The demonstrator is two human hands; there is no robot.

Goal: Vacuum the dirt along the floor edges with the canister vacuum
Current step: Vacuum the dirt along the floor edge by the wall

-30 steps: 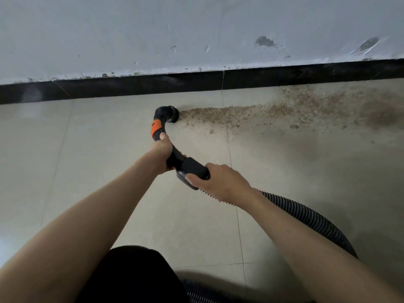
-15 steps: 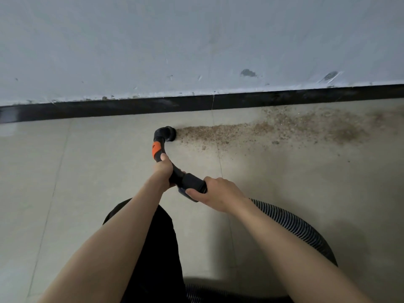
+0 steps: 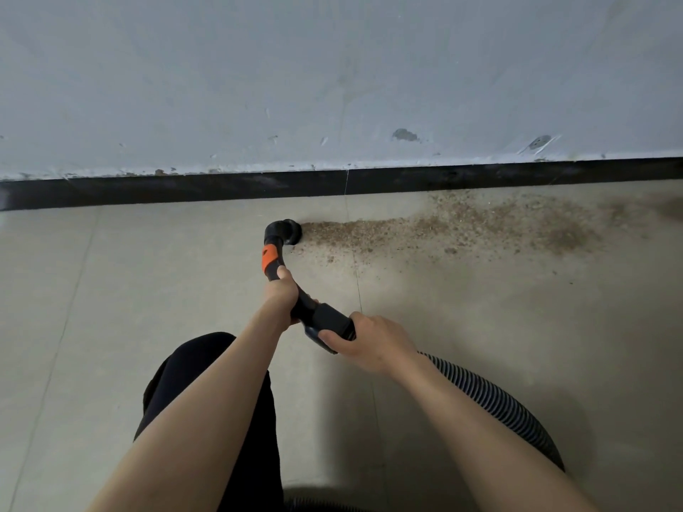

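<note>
A black vacuum nozzle (image 3: 286,231) with an orange band sits on the floor at the left end of a strip of brown dirt (image 3: 436,230). The dirt runs to the right, close to the black skirting (image 3: 480,177). My left hand (image 3: 282,293) grips the curved black tube just below the orange band. My right hand (image 3: 364,339) grips the thick black cuff where the ribbed grey hose (image 3: 491,397) joins. The hose curves off to the lower right and passes under my right forearm. The canister itself is out of sight.
A pale wall (image 3: 332,86) with chipped patches rises above the skirting. The floor is beige tiles (image 3: 111,308) with thin grout lines. My knee in black cloth (image 3: 199,367) sits below the hands. More hose (image 3: 325,506) lies along the bottom edge.
The view has tilted up and drawn back, showing more wall and my knee. The nozzle has stayed at the left end of the dirt strip, with both grips unchanged.
</note>
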